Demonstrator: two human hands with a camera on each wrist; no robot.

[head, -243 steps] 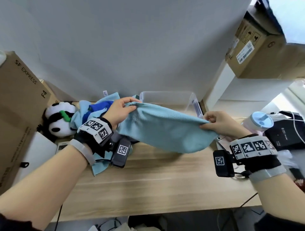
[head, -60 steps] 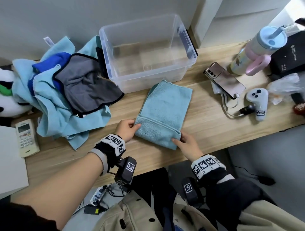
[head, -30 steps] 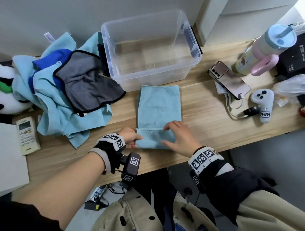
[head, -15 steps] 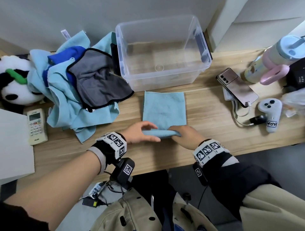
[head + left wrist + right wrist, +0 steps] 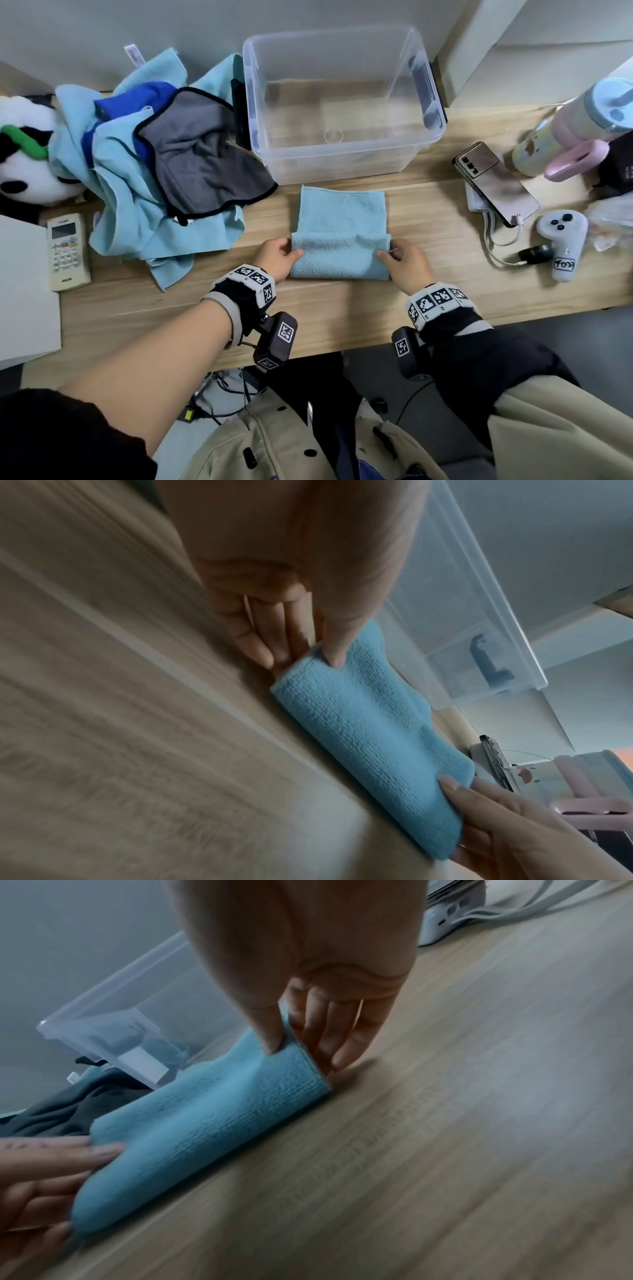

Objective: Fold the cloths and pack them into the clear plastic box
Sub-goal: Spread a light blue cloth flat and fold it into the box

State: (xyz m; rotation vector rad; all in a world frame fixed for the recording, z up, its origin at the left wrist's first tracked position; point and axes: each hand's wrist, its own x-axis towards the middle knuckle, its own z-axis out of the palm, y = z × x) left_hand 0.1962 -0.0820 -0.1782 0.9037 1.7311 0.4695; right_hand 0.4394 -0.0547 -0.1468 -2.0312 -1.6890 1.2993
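A light blue cloth lies on the wooden desk just in front of the clear plastic box, with its near part turned over on itself. My left hand pinches the left end of that folded flap, thumb on top and fingers beneath. At the flap's right end, my right hand pinches the same way. The box holds nothing. A heap of unfolded cloths, light blue, dark blue and grey, lies to the box's left.
A phone on a charger, a white controller and a pink tumbler sit to the right. At the far left are a remote control and a panda plush. The desk's front edge is near my wrists.
Over the last second both hands took the cloth's near edge and turned it away from me, so a wider flap now lies over the cloth. The head view shifted slightly.
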